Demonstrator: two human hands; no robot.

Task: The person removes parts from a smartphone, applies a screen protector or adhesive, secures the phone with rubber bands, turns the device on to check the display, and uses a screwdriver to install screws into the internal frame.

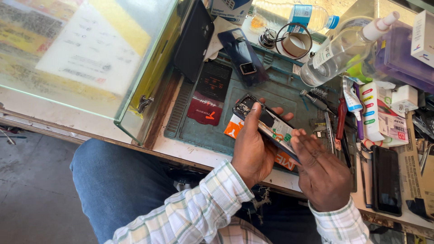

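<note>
My left hand (pixel 251 151) grips an opened smartphone (pixel 266 125) with its back off, so the circuit board and camera module show. It is held tilted over the teal work mat (pixel 271 92). My right hand (pixel 318 174) has its fingertips on the phone's lower right edge, pressing or prying there; a tool in it, if any, is hidden. A dark blue back cover (pixel 242 54) with a square camera cutout lies on the mat's far side. Both sleeves are checked.
A glass display case (pixel 90 58) fills the left. A black phone (pixel 385 180) lies at right by tweezers and screwdrivers (pixel 332 129). A clear spray bottle (pixel 346 47), water bottle (pixel 294 16), tape roll (pixel 296 44), glue tubes and boxes crowd the back right.
</note>
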